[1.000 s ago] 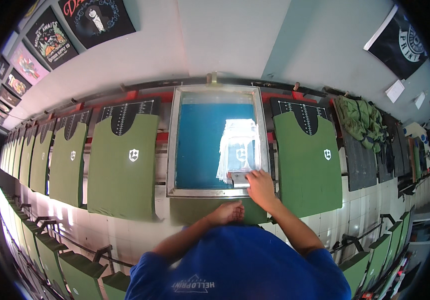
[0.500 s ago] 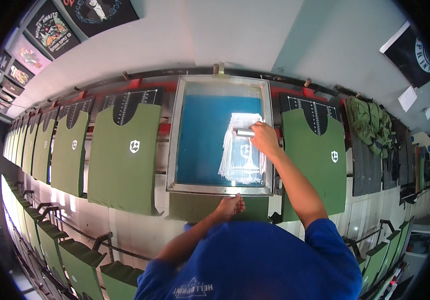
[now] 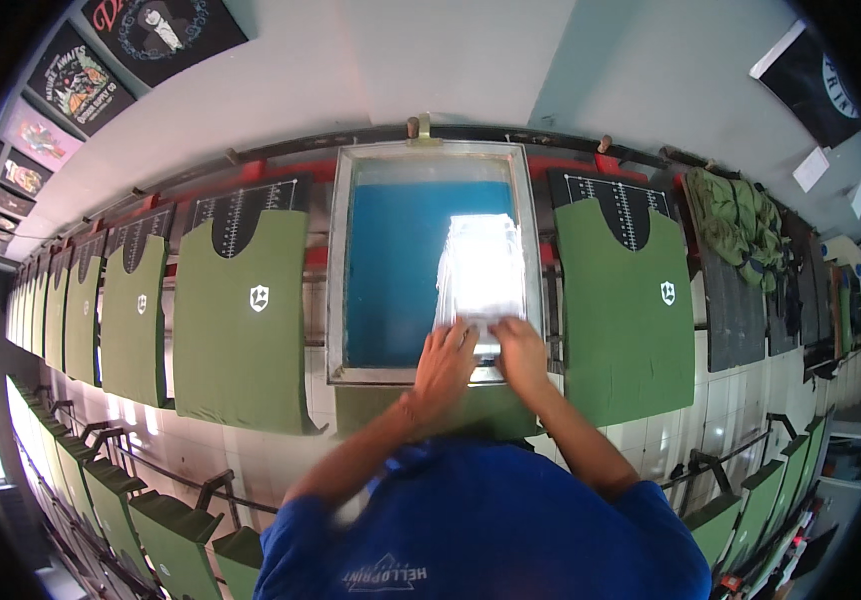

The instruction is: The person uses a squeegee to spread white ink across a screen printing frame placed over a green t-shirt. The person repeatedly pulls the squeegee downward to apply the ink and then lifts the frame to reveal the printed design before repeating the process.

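A screen-printing frame (image 3: 339,260) with a metal rim and blue mesh (image 3: 393,270) lies over a green shirt (image 3: 376,408), whose lower part shows below the rim. White ink (image 3: 481,258) covers a tall patch on the right of the mesh. At that patch's near end, my left hand (image 3: 441,362) and my right hand (image 3: 521,356) grip a squeegee (image 3: 487,345) side by side. Both hands have their fingers closed round it. Most of the squeegee is hidden under them, and its blade cannot be made out.
Left of the frame, a green shirt (image 3: 241,350) with a white shield print is stretched on a board, in a long row of others. A similar shirt (image 3: 626,340) lies to the right. Beyond it is a heap of green cloth (image 3: 731,225). A dark rail (image 3: 301,145) runs behind.
My right hand has come down toward me with the squeegee, from mid-patch to its near end. My left hand has moved from the front rim onto the squeegee. White ink now covers the patch more solidly.
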`<state>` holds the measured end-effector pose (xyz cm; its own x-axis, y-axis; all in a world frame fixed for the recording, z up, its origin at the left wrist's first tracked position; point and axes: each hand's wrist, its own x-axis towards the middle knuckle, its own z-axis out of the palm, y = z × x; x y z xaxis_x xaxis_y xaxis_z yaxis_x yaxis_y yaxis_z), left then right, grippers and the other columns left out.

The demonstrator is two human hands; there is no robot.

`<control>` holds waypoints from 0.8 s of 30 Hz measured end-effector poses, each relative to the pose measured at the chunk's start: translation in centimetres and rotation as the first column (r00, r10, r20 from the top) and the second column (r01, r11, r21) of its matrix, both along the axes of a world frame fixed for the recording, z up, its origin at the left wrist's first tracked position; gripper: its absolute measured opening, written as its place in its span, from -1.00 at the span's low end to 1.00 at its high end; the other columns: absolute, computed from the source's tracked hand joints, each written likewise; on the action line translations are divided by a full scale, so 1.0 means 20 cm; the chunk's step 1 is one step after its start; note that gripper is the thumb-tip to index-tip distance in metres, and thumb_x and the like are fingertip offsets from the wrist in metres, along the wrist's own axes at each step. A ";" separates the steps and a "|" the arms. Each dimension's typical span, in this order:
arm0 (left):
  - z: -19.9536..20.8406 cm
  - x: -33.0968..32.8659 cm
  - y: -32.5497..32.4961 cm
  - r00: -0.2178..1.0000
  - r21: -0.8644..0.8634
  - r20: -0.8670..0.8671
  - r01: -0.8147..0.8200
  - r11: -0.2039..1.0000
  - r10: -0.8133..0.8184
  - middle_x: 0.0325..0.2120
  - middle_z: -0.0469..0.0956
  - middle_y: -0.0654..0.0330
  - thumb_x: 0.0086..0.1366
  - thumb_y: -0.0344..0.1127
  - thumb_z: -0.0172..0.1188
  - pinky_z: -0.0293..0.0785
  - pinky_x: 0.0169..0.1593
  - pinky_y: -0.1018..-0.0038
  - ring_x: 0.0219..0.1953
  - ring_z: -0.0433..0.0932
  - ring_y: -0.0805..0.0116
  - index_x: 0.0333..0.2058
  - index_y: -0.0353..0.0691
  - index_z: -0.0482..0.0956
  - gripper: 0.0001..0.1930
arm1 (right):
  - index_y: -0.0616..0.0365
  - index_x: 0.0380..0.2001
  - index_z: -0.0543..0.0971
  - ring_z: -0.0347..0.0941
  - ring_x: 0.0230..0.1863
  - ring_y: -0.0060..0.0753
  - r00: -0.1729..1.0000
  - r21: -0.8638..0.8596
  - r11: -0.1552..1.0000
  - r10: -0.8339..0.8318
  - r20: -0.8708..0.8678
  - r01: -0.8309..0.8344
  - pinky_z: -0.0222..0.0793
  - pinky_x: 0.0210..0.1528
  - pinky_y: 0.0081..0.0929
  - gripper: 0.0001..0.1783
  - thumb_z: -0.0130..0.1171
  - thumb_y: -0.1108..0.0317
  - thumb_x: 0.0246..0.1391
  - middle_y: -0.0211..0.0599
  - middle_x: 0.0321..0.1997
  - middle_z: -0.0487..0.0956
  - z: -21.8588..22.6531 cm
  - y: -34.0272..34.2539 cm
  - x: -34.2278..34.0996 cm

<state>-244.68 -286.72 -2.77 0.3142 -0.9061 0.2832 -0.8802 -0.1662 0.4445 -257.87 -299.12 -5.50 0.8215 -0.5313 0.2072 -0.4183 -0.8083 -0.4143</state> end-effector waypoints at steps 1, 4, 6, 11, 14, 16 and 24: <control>-0.14 0.07 -0.12 0.997 0.086 0.040 0.060 0.994 -0.064 -0.13 0.49 -0.01 0.22 -0.38 0.08 0.37 0.07 0.18 -0.02 0.45 0.01 -0.14 -0.29 0.48 -0.76 | 0.19 -0.21 0.64 0.50 -0.03 -0.01 0.999 -0.018 0.999 -0.039 -0.022 0.039 0.44 0.07 -0.17 -0.62 0.23 0.59 -0.23 -0.09 -0.15 0.57 0.00 -0.08 0.07; -0.09 0.32 -0.44 0.994 -0.052 -0.004 0.109 0.993 -0.109 -0.26 0.52 0.07 0.21 -0.38 0.15 0.40 0.00 0.17 -0.10 0.48 0.01 -0.26 -0.22 0.51 -0.87 | 0.12 -0.25 0.68 0.52 -0.05 -0.05 0.993 -0.050 0.997 -0.066 -0.093 0.062 0.47 0.02 -0.19 -0.69 0.20 0.55 -0.14 -0.11 -0.17 0.59 0.06 -0.39 0.32; -0.05 0.41 -0.54 0.987 -0.025 -0.084 0.138 0.990 -0.140 -0.23 0.53 0.02 0.16 -0.35 0.29 0.39 0.02 0.16 -0.10 0.47 -0.03 -0.25 -0.25 0.56 -0.80 | 0.12 -0.28 0.69 0.52 -0.06 -0.07 0.971 -0.032 0.998 -0.051 -0.235 0.045 0.49 -0.02 -0.20 -0.73 0.21 0.56 -0.13 -0.14 -0.17 0.59 0.16 -0.51 0.44; -0.06 0.32 -0.39 0.946 -0.085 -0.167 0.267 0.960 -0.278 -0.15 0.53 -0.05 0.13 -0.35 0.33 0.36 0.12 0.15 -0.03 0.47 -0.04 -0.09 -0.36 0.53 -0.62 | 0.12 -0.22 0.66 0.51 -0.03 -0.06 0.998 -0.009 1.000 -0.017 -0.057 0.017 0.48 0.01 -0.23 -0.66 0.28 0.54 -0.18 -0.20 -0.15 0.59 0.12 -0.33 0.25; -0.18 0.08 -0.04 0.956 -0.176 -0.109 0.251 0.952 -0.272 -0.07 0.53 -0.04 0.09 -0.37 0.36 0.33 0.19 0.13 0.06 0.46 -0.03 -0.02 -0.34 0.52 -0.54 | 0.14 -0.22 0.66 0.50 -0.02 -0.08 0.999 0.044 0.999 -0.020 -0.027 0.021 0.48 0.01 -0.23 -0.65 0.24 0.57 -0.19 -0.22 -0.15 0.58 0.15 0.02 0.02; -0.25 -0.02 0.10 0.960 -0.093 -0.151 0.226 0.970 -0.238 -0.01 0.52 -0.02 0.05 -0.38 0.40 0.30 0.24 0.10 0.11 0.44 -0.03 0.02 -0.31 0.50 -0.48 | 0.15 -0.23 0.66 0.50 -0.02 -0.11 0.998 0.059 0.997 -0.057 -0.034 0.059 0.47 0.01 -0.23 -0.67 0.18 0.57 -0.17 -0.22 -0.16 0.58 0.07 0.16 -0.06; -0.20 0.29 -0.38 0.959 -0.150 -0.148 0.220 0.964 -0.242 -0.07 0.52 -0.02 0.15 -0.37 0.30 0.36 0.12 0.16 0.01 0.45 -0.07 -0.06 -0.30 0.54 -0.64 | 0.17 -0.30 0.66 0.51 -0.07 -0.05 0.999 -0.145 0.989 -0.023 0.028 0.027 0.47 -0.02 -0.22 -0.74 0.20 0.57 -0.15 -0.15 -0.20 0.59 -0.01 -0.30 0.27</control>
<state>-238.81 -294.33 -6.76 0.1522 -0.9180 0.3663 -0.8013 0.1024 0.5895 -252.43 -305.22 -5.69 0.8014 -0.5143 0.3055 -0.4297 -0.8502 -0.3041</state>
